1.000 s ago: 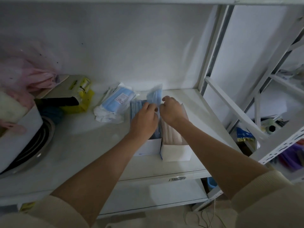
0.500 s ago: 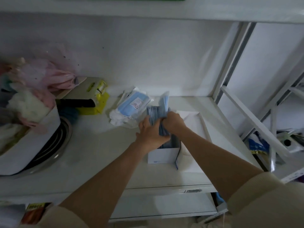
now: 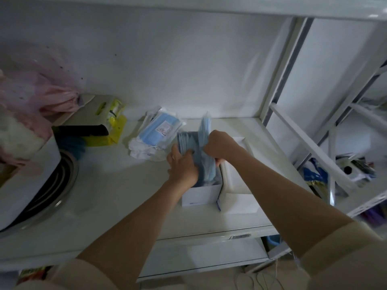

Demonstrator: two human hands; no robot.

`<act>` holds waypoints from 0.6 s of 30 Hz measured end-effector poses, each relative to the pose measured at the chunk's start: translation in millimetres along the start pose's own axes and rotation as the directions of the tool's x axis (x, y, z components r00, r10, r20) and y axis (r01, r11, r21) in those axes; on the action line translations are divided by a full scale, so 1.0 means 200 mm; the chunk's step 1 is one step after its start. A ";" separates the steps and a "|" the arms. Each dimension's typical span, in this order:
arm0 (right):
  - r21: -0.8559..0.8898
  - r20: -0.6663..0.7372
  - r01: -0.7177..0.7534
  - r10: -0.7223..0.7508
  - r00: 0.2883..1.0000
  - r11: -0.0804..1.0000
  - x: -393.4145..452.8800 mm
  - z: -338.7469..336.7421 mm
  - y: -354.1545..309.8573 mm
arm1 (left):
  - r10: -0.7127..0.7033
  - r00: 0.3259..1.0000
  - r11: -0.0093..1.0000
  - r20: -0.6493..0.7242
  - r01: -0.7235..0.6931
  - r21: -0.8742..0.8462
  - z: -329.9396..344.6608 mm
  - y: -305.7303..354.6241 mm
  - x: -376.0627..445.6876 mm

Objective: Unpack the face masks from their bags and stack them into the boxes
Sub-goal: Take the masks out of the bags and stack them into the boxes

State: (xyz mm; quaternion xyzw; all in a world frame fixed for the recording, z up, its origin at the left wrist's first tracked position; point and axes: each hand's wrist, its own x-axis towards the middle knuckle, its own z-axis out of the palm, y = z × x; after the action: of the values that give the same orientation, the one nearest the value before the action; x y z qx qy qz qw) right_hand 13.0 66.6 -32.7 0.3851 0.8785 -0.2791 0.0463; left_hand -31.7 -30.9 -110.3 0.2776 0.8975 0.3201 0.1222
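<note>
Left hand (image 3: 183,166) and right hand (image 3: 219,146) both grip the blue mask stack (image 3: 202,151), now pressed lower into the left box (image 3: 200,194) than a second ago. Insertion appears nearly complete. One bagged pack (image 3: 156,136) remains on the shelf (image 3: 104,195).

Two hands are in view: the left hand (image 3: 182,164) and the right hand (image 3: 219,144), both closed on one stack of blue masks (image 3: 206,164). Two white boxes stand under the hands: one box (image 3: 200,195) below the left hand holding that stack, and a second box (image 3: 238,197) just beside it, below the right forearm. One sealed bag of blue masks (image 3: 157,135) lies beyond the left hand. The number of masks in the stack cannot be counted.
</note>
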 end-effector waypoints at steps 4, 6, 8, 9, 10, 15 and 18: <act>-0.052 0.150 -0.054 0.061 0.987 0.997 -0.04 0.06 -0.02 | 0.025 1.000 0.999 0.018 -0.026 0.033 -0.02 0.01 -0.01; -0.023 0.183 -0.043 0.047 0.982 0.999 -0.05 0.12 -0.01 | 0.039 0.999 0.998 0.036 -0.041 0.053 -0.03 0.01 -0.01; 0.126 0.128 -0.021 0.005 0.992 0.992 -0.05 0.15 0.00 | 0.030 0.999 0.999 0.039 -0.031 0.030 -0.04 0.00 -0.01; 0.208 0.133 -0.030 0.003 0.991 0.978 -0.04 0.16 0.00 | 0.026 0.999 1.000 0.030 -0.026 0.002 -0.05 0.00 -0.01; 0.272 0.157 -0.056 0.013 0.988 0.961 -0.04 0.16 0.01 | 0.023 1.000 0.999 0.020 -0.022 -0.025 -0.05 -0.01 -0.01; 0.492 0.254 -0.223 0.107 0.961 0.841 -0.01 0.17 0.05 | -0.070 0.996 0.989 0.050 0.076 -0.130 -0.05 0.01 -0.02; 0.390 0.221 -0.192 0.110 0.969 0.901 -0.02 0.19 0.06 | -0.082 0.995 0.991 0.059 0.087 -0.101 -0.05 0.00 -0.02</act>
State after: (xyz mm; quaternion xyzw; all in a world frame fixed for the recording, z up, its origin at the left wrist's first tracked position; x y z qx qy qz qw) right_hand 18.9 51.3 -68.8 0.4244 0.7594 -0.4880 0.0716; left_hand -31.3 -38.1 -102.3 0.2413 0.8869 0.3531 0.1746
